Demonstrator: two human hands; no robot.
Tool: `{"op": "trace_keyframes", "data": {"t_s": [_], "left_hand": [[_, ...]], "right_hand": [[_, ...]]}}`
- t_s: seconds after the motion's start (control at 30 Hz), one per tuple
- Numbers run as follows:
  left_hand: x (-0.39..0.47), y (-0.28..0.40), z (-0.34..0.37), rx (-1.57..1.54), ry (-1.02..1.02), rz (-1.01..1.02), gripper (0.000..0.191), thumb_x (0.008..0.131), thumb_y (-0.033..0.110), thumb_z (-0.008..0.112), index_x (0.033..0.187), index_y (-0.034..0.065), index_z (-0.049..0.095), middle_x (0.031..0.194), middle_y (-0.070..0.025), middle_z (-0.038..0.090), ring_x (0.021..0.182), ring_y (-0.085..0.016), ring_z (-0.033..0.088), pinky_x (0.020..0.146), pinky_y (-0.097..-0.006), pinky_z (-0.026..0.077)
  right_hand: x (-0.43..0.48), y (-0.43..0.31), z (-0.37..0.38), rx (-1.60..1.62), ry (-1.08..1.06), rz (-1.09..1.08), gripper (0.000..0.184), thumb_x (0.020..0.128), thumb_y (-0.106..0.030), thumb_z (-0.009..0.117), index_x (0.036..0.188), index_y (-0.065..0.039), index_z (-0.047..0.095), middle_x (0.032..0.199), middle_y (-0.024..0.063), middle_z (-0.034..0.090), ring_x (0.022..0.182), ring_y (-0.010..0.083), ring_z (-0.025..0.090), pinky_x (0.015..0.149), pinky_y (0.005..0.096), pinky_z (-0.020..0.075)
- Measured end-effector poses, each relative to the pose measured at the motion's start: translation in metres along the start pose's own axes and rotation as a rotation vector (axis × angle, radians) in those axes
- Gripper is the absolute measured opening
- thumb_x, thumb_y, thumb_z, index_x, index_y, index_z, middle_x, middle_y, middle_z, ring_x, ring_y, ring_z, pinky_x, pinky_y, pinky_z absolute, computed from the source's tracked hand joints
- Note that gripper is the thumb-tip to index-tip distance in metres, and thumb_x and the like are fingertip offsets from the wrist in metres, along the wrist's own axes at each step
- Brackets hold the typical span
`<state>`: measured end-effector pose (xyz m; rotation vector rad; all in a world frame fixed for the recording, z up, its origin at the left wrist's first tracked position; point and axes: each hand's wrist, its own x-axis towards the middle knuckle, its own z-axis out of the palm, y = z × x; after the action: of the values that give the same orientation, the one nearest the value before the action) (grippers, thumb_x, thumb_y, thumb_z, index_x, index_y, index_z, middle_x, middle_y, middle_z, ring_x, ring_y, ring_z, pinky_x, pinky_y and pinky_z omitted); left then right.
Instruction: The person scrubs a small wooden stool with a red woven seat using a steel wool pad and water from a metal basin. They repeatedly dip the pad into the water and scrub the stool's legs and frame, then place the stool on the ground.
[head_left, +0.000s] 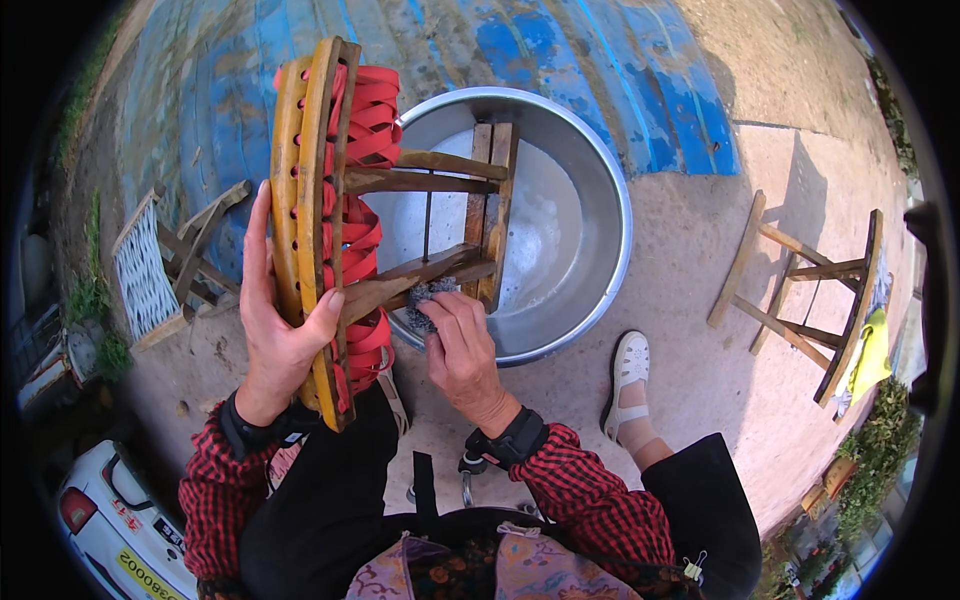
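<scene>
A wooden folding stool with red woven straps stands tilted over a wide metal basin. Its crossbars and part of its legs reach inside the basin. My left hand grips the yellowish seat rail, thumb on the near side and fingers mostly hidden behind it. In my right hand is a grey scouring pad, pressed against a wooden leg of the stool. Whitish, cloudy water shows in the basin, and the lower wood looks wet.
A blue sheet covers the ground beyond the basin. To the left sits another folding stool with white webbing. On the right stands a wooden stool with a yellow cloth on it. A white car is at lower left.
</scene>
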<state>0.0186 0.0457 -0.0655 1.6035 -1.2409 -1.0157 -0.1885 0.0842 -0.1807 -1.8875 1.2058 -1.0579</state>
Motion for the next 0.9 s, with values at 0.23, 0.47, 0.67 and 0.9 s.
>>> {"op": "trace_keyframes", "data": {"t_s": [0.23, 0.47, 0.67, 0.9], "left_hand": [[0.001, -0.001, -0.001, 0.002, -0.015, 0.011, 0.108, 0.081, 0.014, 0.075, 0.171, 0.0025, 0.016, 0.16, -0.0182, 0.044, 0.144, -0.026, 0.051, 0.121, -0.0392, 0.04], [0.0, 0.004, 0.005, -0.027, 0.01, 0.003, 0.107, 0.085, 0.025, 0.074, 0.172, 0.0057, 0.016, 0.154, -0.0169, 0.05, 0.14, -0.024, 0.054, 0.119, -0.0383, 0.041], [0.002, 0.002, 0.0, -0.079, -0.011, -0.009, 0.108, 0.081, 0.012, 0.074, 0.171, 0.0039, 0.016, 0.161, -0.021, 0.044, 0.146, -0.028, 0.05, 0.123, -0.0408, 0.039], [0.0, 0.001, -0.001, -0.087, -0.014, -0.011, 0.108, 0.081, 0.012, 0.075, 0.171, 0.0028, 0.016, 0.161, -0.0212, 0.043, 0.147, -0.028, 0.048, 0.123, -0.0411, 0.038]], "right_hand": [[0.02, 0.125, -0.04, -0.526, -0.252, 0.712, 0.048, 0.089, 0.003, 0.064, 0.136, 0.002, 0.058, 0.129, 0.0273, 0.062, 0.114, 0.0489, 0.059, 0.096, 0.0516, 0.0524], [0.039, 0.186, -0.019, -0.925, -0.46, 0.246, 0.077, 0.086, -0.012, 0.075, 0.157, -0.001, 0.048, 0.172, 0.0263, 0.025, 0.153, 0.0537, 0.032, 0.099, 0.06, 0.0535], [0.024, 0.158, -0.029, -0.524, -0.687, 0.658, 0.066, 0.087, -0.008, 0.075, 0.148, 0.002, 0.052, 0.137, 0.0305, 0.063, 0.119, 0.0482, 0.065, 0.09, 0.052, 0.0577], [0.029, 0.029, -0.044, 0.096, -0.056, 0.32, 0.055, 0.083, 0.003, 0.076, 0.136, 0.001, 0.06, 0.118, 0.0255, 0.069, 0.105, 0.0435, 0.069, 0.09, 0.0471, 0.0566]]}}
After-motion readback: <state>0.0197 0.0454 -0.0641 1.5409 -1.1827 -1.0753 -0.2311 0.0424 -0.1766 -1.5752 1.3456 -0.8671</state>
